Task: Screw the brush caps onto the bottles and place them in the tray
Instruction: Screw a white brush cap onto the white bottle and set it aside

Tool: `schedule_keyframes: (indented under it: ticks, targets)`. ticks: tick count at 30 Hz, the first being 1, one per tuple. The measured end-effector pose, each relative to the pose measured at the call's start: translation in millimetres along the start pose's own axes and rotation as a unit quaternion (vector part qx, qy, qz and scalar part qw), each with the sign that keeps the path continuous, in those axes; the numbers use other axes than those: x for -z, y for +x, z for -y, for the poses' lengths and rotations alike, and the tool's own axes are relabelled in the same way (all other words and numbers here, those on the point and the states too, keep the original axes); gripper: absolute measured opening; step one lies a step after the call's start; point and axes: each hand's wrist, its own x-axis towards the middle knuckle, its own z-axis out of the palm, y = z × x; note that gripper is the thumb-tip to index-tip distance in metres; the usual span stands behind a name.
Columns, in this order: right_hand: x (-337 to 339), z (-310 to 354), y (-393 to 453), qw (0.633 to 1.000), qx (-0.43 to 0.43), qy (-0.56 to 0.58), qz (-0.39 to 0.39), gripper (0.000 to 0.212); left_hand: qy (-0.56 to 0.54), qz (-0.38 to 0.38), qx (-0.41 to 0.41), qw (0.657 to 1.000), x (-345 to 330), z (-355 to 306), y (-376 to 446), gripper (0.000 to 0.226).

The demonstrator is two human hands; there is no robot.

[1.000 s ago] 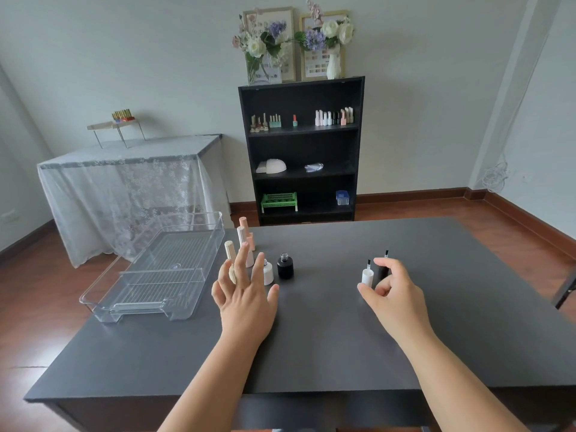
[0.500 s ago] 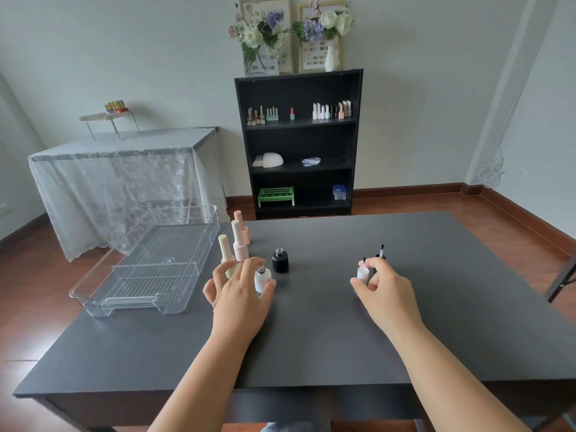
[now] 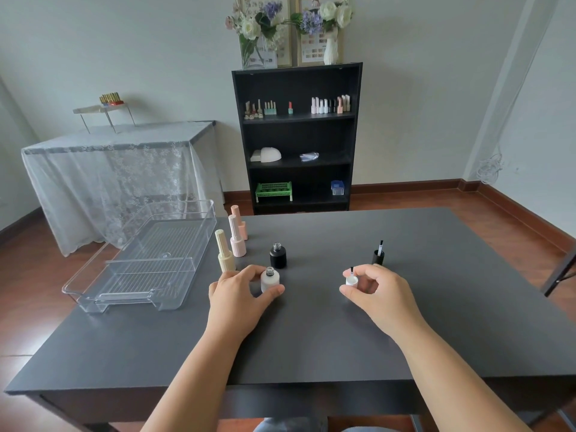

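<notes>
A white uncapped bottle (image 3: 270, 278) stands on the dark table (image 3: 311, 338); my left hand (image 3: 240, 296) grips it between thumb and fingers. My right hand (image 3: 378, 291) pinches the white brush cap (image 3: 351, 279), which stands with its brush pointing up. Behind the white bottle stands a black uncapped bottle (image 3: 278, 255). The black brush cap (image 3: 378, 256) stands brush up, just beyond my right hand. The clear plastic tray (image 3: 93, 299) lies at the table's left edge with nothing in it.
Three tall capped bottles stand beside the tray: cream (image 3: 225, 252), pale pink (image 3: 237, 236) and peach (image 3: 240, 222). A black shelf unit (image 3: 296, 135) with small bottles stands against the far wall. A lace-covered side table (image 3: 109, 169) is at the left.
My left hand has dropped from spread above the bottles and closed round the white bottle. My right hand has closed its fingers on the white brush cap. The camera has tilted slightly down.
</notes>
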Motion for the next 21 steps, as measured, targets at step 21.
schedule_keyframes:
  ticks: [21]
  targets:
    - [-2,11,-18,0.993,0.1,0.013,0.055,0.032,0.024,-0.013,-0.162,0.986,2,-26,-31,0.046]
